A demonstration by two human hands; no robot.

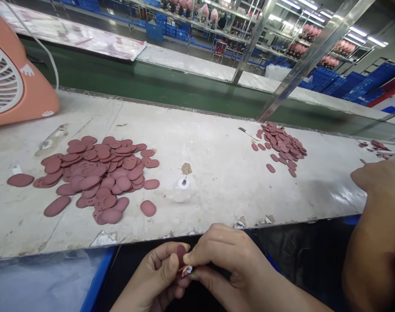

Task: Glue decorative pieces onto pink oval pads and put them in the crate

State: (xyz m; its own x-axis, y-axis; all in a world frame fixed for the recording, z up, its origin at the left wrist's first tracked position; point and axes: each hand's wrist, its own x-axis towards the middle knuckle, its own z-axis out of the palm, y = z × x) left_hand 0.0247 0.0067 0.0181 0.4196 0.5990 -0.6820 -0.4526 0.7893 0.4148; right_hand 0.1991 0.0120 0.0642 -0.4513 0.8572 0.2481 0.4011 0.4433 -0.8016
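Observation:
Just in front of the table's near edge, my left hand (160, 273) is closed with thumb and fingers round a dark red oval piece (181, 255). My right hand (225, 260) meets it there, its thumb and forefinger pinched at the lower edge of the same piece. A small white and reddish bit (186, 271) shows between the fingertips; what it is I cannot make out. On the table to the left lies a large heap of dark red oval pieces (96, 171), some with small holes. One loose oval (148, 208) lies at the heap's right.
A small clear bottle with a dark tip (182, 190) stands mid-table. Farther right is a second heap of ovals (283, 143). A co-worker's arm (376, 225) reaches in at right. An orange fan (28, 73) stands at left; a green belt (145, 84) runs behind.

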